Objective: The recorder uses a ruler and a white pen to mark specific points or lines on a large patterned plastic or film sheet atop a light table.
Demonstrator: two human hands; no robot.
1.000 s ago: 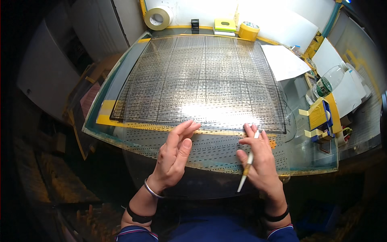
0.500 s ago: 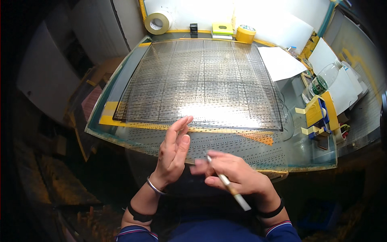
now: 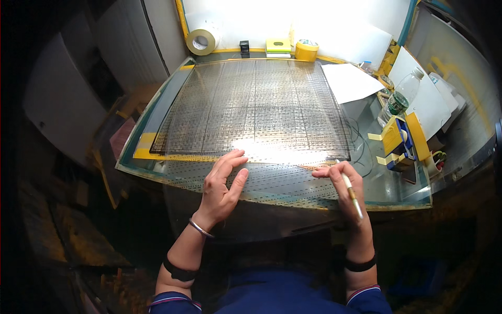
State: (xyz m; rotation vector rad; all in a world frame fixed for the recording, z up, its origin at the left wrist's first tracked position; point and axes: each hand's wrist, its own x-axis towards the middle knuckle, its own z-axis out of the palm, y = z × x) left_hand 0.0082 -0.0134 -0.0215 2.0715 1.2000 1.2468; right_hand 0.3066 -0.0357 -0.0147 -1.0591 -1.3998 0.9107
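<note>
A large clear film (image 3: 274,186) printed with rows of small dark marks lies over the glass-topped table, its near part reaching past the front edge. Beneath it is a dark, fine-gridded sheet (image 3: 277,104). My left hand (image 3: 222,188) rests over the film's near part, fingers stretched out and holding nothing. Towards the right, my right hand (image 3: 348,186) grips a slim white pen-like tool (image 3: 352,196) with a brownish band; its exact kind is unclear. That hand's fingertips are by the film, near a partly hidden orange piece (image 3: 309,167). Whether they pinch the film I cannot tell.
Along the back stand a tape roll (image 3: 201,42), a small black block (image 3: 244,46), a yellow-green box (image 3: 278,46) and a yellow tub (image 3: 306,49). White paper (image 3: 353,82), a plastic bottle (image 3: 400,99) and a blue-and-yellow tape dispenser (image 3: 396,141) occupy the right side.
My right hand has moved right and forward from beside the left hand, still holding the pen-like tool. My left hand has barely moved. The view has shifted slightly.
</note>
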